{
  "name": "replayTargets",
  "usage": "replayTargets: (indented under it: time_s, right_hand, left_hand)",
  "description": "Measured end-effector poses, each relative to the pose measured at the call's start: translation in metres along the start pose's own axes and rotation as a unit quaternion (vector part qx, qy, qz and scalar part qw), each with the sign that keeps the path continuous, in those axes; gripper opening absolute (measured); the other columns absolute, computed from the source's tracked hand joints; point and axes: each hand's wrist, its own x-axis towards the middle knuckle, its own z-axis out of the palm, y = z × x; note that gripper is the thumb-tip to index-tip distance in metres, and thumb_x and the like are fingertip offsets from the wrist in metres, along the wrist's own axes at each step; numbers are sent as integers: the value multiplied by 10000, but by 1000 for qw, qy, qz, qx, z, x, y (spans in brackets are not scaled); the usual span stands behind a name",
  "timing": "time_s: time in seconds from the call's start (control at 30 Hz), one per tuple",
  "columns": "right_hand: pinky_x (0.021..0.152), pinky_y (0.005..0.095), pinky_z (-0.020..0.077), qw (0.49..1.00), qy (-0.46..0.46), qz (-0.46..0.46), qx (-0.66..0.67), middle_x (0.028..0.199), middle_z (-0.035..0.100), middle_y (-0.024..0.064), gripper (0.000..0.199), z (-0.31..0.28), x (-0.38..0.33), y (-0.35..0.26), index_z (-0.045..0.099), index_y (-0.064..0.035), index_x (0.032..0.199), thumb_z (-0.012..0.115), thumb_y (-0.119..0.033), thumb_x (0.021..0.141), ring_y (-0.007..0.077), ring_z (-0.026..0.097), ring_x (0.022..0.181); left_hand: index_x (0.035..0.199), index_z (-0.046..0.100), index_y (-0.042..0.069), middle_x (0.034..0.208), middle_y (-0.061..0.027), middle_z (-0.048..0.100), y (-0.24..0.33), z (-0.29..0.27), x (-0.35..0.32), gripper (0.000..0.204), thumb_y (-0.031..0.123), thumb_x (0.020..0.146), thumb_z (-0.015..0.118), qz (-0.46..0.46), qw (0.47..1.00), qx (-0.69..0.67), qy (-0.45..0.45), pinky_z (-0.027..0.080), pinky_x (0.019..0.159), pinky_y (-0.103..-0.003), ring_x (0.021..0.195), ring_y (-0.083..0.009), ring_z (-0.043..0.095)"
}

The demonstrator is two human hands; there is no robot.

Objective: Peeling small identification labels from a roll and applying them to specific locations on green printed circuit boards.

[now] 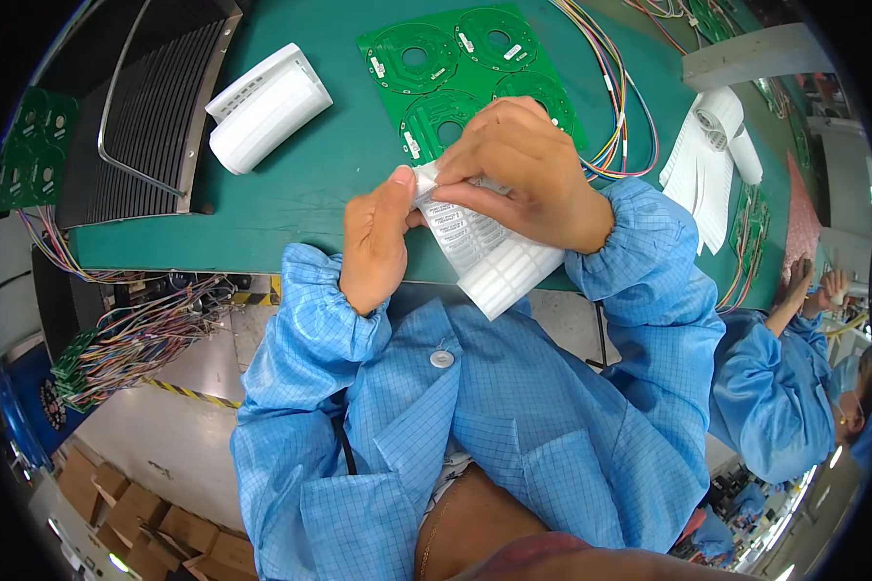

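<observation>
Looks like the label-peeling step: your left hand [376, 237] and right hand [528, 174] both pinch the label roll [509, 275] by its loose end. Next probably wants a light, steady pull.

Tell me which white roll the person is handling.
The middle roll, its printed sheet pinched by the left hand and right hand. The left roll, beside the black ribbed part, and the rolled paper at right have no hand on them.
</observation>
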Motion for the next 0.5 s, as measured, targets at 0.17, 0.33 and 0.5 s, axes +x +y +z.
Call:
replayTargets:
  time_s: [0.17,0.33,0.5]
  right_hand:
    - [695,311,419,1000,-11,12,24,827,620,27,201,0,2,-3,606,-85,739,738,-108,590,207,552,773]
    - [744,306,424,985,-52,52,154,882,610,59,116,-17,14,3,597,-55,772,681,-77,694,185,547,835]
    - [751,241,423,959,-117,231,118,889,594,47,156,-35,55,56,581,4,890,570,-139,827,112,531,844]
  left_hand:
    - [937,557,-76,879,-106,587,1,-3,0,414,280,933,347,3,1000,8,-3,467,714,-266,790,-138,563]
    - [914,567,-68,850,-88,591,1,-4,-2,409,283,932,356,-11,1000,8,4,451,701,-258,771,-120,550]
    - [886,575,-63,824,-70,593,-1,0,-3,412,285,931,358,-19,1000,4,23,424,655,-247,719,-95,522]
